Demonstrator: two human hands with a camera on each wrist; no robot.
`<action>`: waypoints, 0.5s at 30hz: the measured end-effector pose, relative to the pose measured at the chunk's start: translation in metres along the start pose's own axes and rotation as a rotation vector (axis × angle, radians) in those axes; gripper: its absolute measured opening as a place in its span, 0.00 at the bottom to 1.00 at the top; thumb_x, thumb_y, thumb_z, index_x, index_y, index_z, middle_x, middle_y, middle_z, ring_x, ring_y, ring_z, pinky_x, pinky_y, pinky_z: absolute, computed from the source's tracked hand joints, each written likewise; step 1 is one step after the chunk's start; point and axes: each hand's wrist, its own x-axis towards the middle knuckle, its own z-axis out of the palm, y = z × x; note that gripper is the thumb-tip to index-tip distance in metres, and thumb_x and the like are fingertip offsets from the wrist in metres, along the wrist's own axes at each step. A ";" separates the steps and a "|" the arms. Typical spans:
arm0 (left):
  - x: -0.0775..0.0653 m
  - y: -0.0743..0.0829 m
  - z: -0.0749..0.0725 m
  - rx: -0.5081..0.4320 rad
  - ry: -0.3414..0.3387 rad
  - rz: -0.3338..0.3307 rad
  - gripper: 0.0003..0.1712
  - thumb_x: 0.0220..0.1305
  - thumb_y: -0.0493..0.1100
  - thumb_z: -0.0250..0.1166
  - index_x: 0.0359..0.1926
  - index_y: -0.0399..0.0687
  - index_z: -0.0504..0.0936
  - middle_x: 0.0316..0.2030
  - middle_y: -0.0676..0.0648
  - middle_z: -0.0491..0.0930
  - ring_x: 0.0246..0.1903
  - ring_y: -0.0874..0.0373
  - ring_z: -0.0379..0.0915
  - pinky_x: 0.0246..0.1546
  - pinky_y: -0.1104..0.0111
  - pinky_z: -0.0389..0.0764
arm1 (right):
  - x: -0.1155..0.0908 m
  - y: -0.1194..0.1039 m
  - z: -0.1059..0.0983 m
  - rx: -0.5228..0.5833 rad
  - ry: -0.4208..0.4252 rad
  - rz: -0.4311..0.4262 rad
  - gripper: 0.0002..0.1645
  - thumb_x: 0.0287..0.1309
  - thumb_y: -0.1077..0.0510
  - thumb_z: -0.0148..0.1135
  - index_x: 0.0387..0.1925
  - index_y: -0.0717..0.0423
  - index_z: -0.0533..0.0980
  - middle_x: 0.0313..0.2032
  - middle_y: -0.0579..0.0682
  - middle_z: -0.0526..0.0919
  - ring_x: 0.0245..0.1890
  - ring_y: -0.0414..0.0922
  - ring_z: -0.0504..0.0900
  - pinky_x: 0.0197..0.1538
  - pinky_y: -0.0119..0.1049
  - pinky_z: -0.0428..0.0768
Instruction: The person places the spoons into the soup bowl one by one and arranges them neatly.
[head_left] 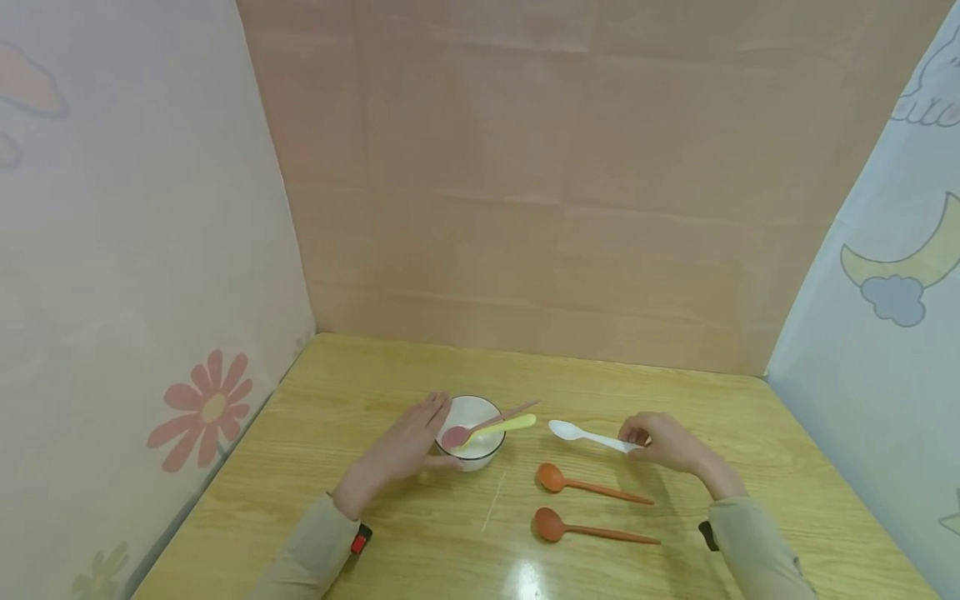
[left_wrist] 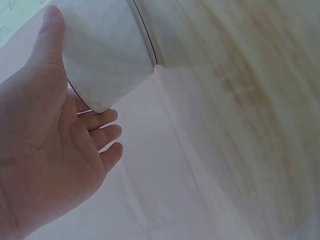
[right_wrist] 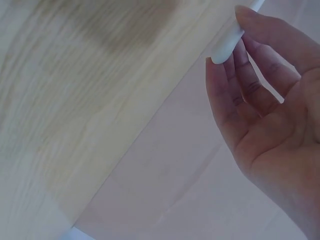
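Observation:
A white bowl with a dark rim (head_left: 487, 460) stands on the table, with a pink spoon (head_left: 455, 437) and a yellow-handled spoon (head_left: 517, 422) leaning in it. Against its left side rests my left hand (head_left: 401, 443), thumb along the near side and fairly straight fingers at the far side. The left wrist view shows the thumb along the bowl's wall (left_wrist: 107, 50). My right hand (head_left: 667, 442) pinches the handle end of a white spoon (head_left: 567, 430), its bowl pointing left. Thumb and fingertips meet on that handle (right_wrist: 227, 47) in the right wrist view.
Two orange-brown spoons lie on the wooden table (head_left: 420, 550) between my arms: an upper one (head_left: 551, 477) and a lower one (head_left: 549, 524), handles to the right. A tan backdrop (head_left: 525, 208) rises behind, and patterned panels flank the table left (head_left: 150, 250) and right (head_left: 862, 350).

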 end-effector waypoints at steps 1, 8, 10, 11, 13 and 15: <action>0.000 0.000 0.000 0.005 -0.003 0.000 0.59 0.61 0.68 0.63 0.75 0.32 0.53 0.76 0.33 0.54 0.77 0.37 0.48 0.75 0.47 0.58 | 0.000 -0.001 -0.002 -0.005 0.001 0.000 0.08 0.54 0.66 0.69 0.37 0.58 0.80 0.32 0.47 0.83 0.32 0.32 0.76 0.34 0.28 0.81; 0.001 0.000 -0.002 -0.002 -0.006 0.002 0.58 0.60 0.67 0.64 0.75 0.30 0.54 0.75 0.32 0.54 0.76 0.36 0.48 0.75 0.46 0.58 | 0.004 -0.006 -0.013 -0.037 0.004 0.010 0.08 0.54 0.65 0.70 0.37 0.58 0.81 0.33 0.46 0.83 0.32 0.33 0.77 0.34 0.28 0.81; 0.001 0.001 -0.002 -0.008 -0.007 0.003 0.58 0.60 0.67 0.65 0.74 0.30 0.54 0.75 0.32 0.55 0.76 0.36 0.49 0.75 0.46 0.58 | 0.005 -0.007 -0.015 -0.044 0.006 0.009 0.08 0.55 0.64 0.70 0.38 0.58 0.81 0.33 0.46 0.83 0.32 0.33 0.77 0.34 0.28 0.81; 0.001 0.001 -0.003 -0.009 -0.008 0.002 0.58 0.60 0.67 0.64 0.75 0.30 0.54 0.75 0.32 0.55 0.76 0.36 0.48 0.75 0.46 0.58 | 0.006 -0.007 -0.017 -0.045 0.008 0.010 0.08 0.55 0.64 0.70 0.38 0.58 0.81 0.33 0.46 0.83 0.32 0.33 0.77 0.34 0.28 0.81; 0.001 0.001 -0.003 -0.002 -0.009 0.003 0.58 0.60 0.67 0.64 0.75 0.30 0.54 0.75 0.32 0.55 0.76 0.36 0.48 0.75 0.46 0.58 | 0.007 -0.008 -0.020 -0.054 0.011 0.009 0.08 0.55 0.64 0.70 0.38 0.58 0.81 0.33 0.47 0.83 0.32 0.33 0.77 0.34 0.27 0.80; 0.001 0.000 -0.003 0.002 -0.007 0.003 0.58 0.60 0.67 0.64 0.75 0.30 0.54 0.75 0.32 0.55 0.76 0.36 0.48 0.75 0.46 0.58 | 0.008 -0.009 -0.024 -0.056 0.014 0.013 0.08 0.55 0.64 0.69 0.38 0.58 0.81 0.33 0.47 0.83 0.32 0.33 0.76 0.34 0.27 0.80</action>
